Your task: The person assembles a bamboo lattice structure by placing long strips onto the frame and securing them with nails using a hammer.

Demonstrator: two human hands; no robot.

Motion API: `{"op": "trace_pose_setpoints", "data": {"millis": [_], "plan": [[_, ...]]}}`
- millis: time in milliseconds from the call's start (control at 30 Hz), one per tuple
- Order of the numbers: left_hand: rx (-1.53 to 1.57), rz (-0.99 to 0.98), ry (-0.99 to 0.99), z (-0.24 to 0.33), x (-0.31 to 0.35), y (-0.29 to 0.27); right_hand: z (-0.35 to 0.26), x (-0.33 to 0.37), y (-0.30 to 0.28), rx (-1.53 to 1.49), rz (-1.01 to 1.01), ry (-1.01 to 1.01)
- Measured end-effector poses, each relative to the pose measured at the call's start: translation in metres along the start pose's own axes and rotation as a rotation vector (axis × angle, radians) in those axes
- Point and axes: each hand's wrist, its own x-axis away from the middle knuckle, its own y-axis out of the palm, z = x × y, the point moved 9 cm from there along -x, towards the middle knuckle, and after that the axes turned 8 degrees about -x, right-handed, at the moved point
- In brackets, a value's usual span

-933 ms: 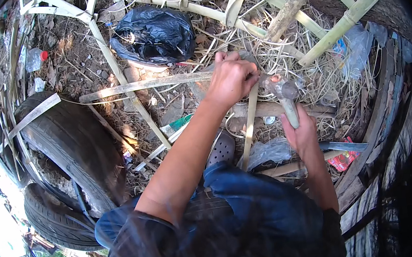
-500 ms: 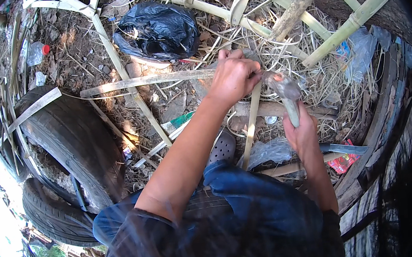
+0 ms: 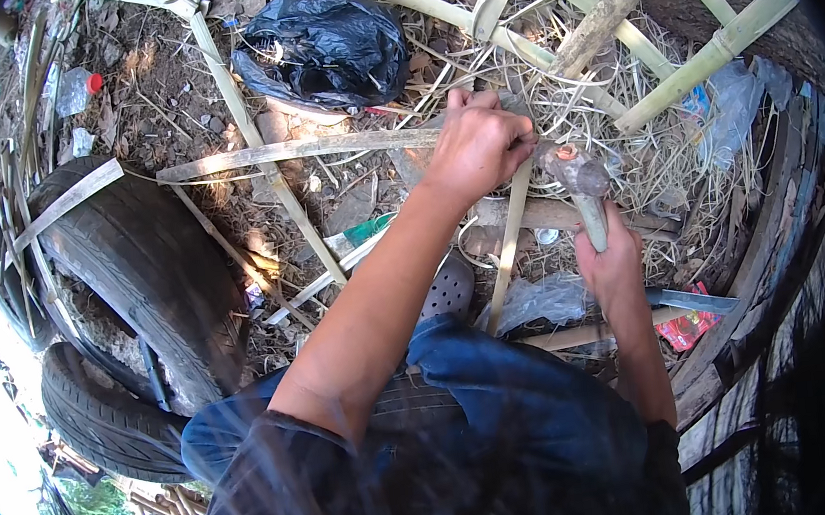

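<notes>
My left hand (image 3: 481, 148) is closed in a pinch where two bamboo strips meet. What sits between its fingertips is hidden. One pale bamboo strip (image 3: 301, 150) runs from the left to behind this hand; another strip (image 3: 508, 247) slopes down from under it toward my leg. My right hand (image 3: 611, 262) is wrapped round the handle of a hammer (image 3: 577, 175). Its worn head is just right of my left fingertips, with a small gap between them.
A lattice of split bamboo (image 3: 650, 31) spans the far side over loose shavings. A black plastic bag (image 3: 320, 51) lies beyond my hands. Old tires (image 3: 137, 266) stand at left. A long blade (image 3: 694, 300) rests right of my right wrist, by a red wrapper (image 3: 687, 329).
The view has shifted a little. The hammer has moved only slightly, its head still beside my left fingertips. My left hand keeps its pinch in the same place on the strips.
</notes>
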Motion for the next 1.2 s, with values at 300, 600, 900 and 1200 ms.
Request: {"op": "trace_pose_setpoints", "data": {"millis": [300, 600, 900, 1200], "plan": [[0.003, -0.015, -0.033, 0.000, 0.004, -0.001, -0.004, 0.009, -0.008, 0.065, 0.082, -0.081], [0.019, -0.029, -0.033, -0.002, 0.000, 0.000, -0.019, 0.012, -0.015, 0.148, 0.184, -0.148], [-0.021, -0.022, -0.043, 0.000, -0.001, 0.003, -0.005, 0.002, -0.001, 0.122, 0.059, -0.038], [-0.023, -0.012, -0.067, -0.003, -0.006, -0.002, 0.007, 0.005, 0.001, 0.012, 0.032, -0.008]]}}
